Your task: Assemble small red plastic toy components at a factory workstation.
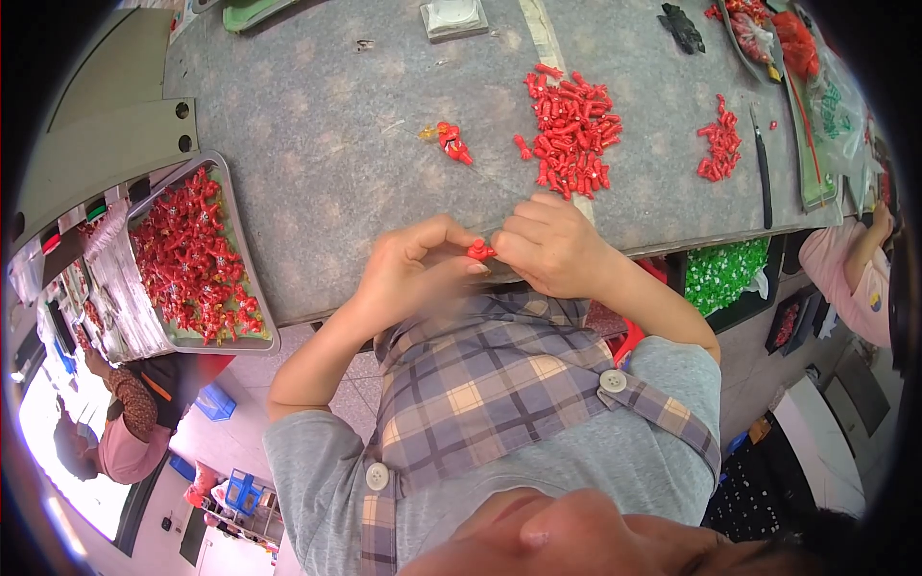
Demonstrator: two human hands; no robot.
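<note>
Pinched between fingertips [502, 246] of both hands: small red piece [479, 252], at the near edge of the grey table [336, 192].
Clamped from one side by the left hand [403, 269], from the other by the right hand [552, 248], presumably for steadiness; contact at the left thumb [475, 270] too blurred to tell. Held low and close, probably for clear sight. Laid alone beyond the left hand: red figure [453, 144], perhaps set aside. Heaped just ahead of the right hand: larger red pile [574, 134], likely for short reach. Set farther right, apparently out of the way: smaller red pile [719, 144] and slim dark tool [762, 173]. Contained at far left, probably against spilling: many red figures [187, 259] in a rimmed tray [254, 261].
</note>
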